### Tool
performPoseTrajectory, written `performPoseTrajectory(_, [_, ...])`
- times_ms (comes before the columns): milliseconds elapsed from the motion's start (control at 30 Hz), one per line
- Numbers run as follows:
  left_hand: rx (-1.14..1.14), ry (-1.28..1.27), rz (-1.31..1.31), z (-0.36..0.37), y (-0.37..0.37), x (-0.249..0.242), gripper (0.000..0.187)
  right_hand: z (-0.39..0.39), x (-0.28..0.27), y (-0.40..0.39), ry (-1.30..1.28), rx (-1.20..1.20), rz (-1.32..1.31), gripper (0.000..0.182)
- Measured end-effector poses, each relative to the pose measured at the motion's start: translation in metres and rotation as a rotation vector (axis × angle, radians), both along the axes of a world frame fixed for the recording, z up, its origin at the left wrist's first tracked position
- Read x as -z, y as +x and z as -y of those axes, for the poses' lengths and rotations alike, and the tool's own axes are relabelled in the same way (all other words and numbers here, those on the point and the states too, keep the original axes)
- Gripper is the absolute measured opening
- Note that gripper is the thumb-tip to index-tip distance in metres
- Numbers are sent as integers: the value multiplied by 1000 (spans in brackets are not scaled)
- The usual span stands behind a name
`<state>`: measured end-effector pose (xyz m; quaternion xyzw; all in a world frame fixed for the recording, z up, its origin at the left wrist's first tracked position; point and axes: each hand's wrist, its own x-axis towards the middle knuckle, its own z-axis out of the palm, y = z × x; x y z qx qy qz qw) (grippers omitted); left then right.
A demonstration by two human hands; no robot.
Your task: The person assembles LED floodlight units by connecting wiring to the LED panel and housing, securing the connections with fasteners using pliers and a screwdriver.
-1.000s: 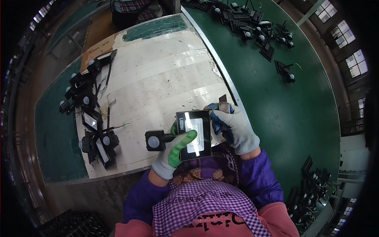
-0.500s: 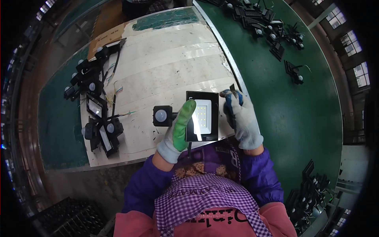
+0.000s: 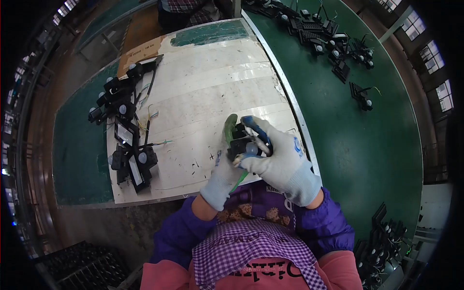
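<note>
My left hand (image 3: 225,166), in a white glove with green-coated fingers, is closed round a floodlight with a motion sensor (image 3: 237,146). Most of the light's body is hidden behind the gloves. Its pale sensor dome (image 3: 251,148) faces up between the two hands. My right hand (image 3: 282,159), gloved in white with blue-coated fingertips, is curled over the sensor from the right. A slim dark tool (image 3: 264,138) lies within its fingers, and I cannot tell its kind. Both hands are above the near edge of the white-covered table.
More sensor floodlights (image 3: 126,130) with loose wires line the table's left side, beside a piece of cardboard (image 3: 140,52). Across a metal rail (image 3: 290,94), a green surface (image 3: 345,145) carries further floodlights (image 3: 333,43). A person (image 3: 193,10) is at the far end.
The floodlight has turned so its lit-side panel no longer faces me, and its sensor has swung to the right. My right hand has moved left onto the sensor.
</note>
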<state>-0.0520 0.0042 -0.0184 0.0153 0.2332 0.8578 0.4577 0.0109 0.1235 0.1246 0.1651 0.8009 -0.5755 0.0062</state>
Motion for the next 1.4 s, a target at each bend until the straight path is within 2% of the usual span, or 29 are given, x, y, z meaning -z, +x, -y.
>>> performPoseTrajectory(67, [-8,-137,-174,5,-1,-33,46,-3,-7,-7,9,-123,76,48])
performPoseTrajectory(100, [-11,-208,-258,7,-1,-49,51,-7,-8,-9,-29,-90,69,46])
performPoseTrajectory(167, [49,-560,-862,16,0,-82,60,-24,-6,-9,-106,-10,60,44])
performPoseTrajectory(200, [260,-470,-718,28,-10,-90,72,-45,10,-10,-128,83,93,39])
performPoseTrajectory(233, [244,-531,-825,35,-19,-88,72,-67,16,-11,-288,145,139,36])
performPoseTrajectory(300, [208,-644,-1040,35,-30,-83,72,-100,38,-6,-495,74,-59,40])
performPoseTrajectory(367, [144,-836,-1497,16,-33,-75,88,-111,66,-1,-385,-6,-181,39])
performPoseTrajectory(433, [70,-1005,-1975,-16,-28,-58,99,-114,64,6,-458,-51,-171,38])
performPoseTrajectory(467, [115,-1012,-1990,-28,-24,-52,114,-115,64,10,-494,-73,-164,38])
performPoseTrajectory(500, [99,-1019,-1976,-39,-22,-47,116,-115,61,11,-655,-2,-77,37])
performPoseTrajectory(600, [97,-1105,-1994,-61,-13,-37,119,-136,82,15,-576,-31,-38,35])
performPoseTrajectory(700, [306,-1213,-2001,-70,-13,-46,116,-142,71,14,-428,196,134,35])
performPoseTrajectory(733, [343,-1215,-2006,-74,-12,-48,115,-138,75,10,-178,244,73,35])
performPoseTrajectory(833, [421,-1239,-2029,-83,-14,-48,113,-110,58,8,568,194,76,37])
performPoseTrajectory(867, [427,-1255,-2038,-85,-14,-45,112,-98,46,7,631,170,180,38])
performPoseTrajectory(1000, [465,-1286,-2059,-88,-14,-45,114,-74,29,7,925,-45,321,41])
performPoseTrajectory(1100, [459,-1290,-2059,-90,-15,-43,117,-82,30,6,919,-68,372,37])
performPoseTrajectory(1233, [419,-1280,-2044,-84,-14,-42,121,-148,79,27,276,88,-145,29])
performPoseTrajectory(1267, [418,-1282,-2024,-81,-13,-45,121,-160,60,41,226,247,-15,28])
performPoseTrajectory(1300, [415,-1284,-1998,-79,-12,-46,121,-158,39,52,84,545,44,26])
performPoseTrajectory(1333, [366,-1290,-2003,-76,-11,-43,120,-166,38,68,196,723,-1,26])
performPoseTrajectory(1400, [289,-1307,-2011,-69,-6,-35,120,-138,4,90,248,867,-122,21])
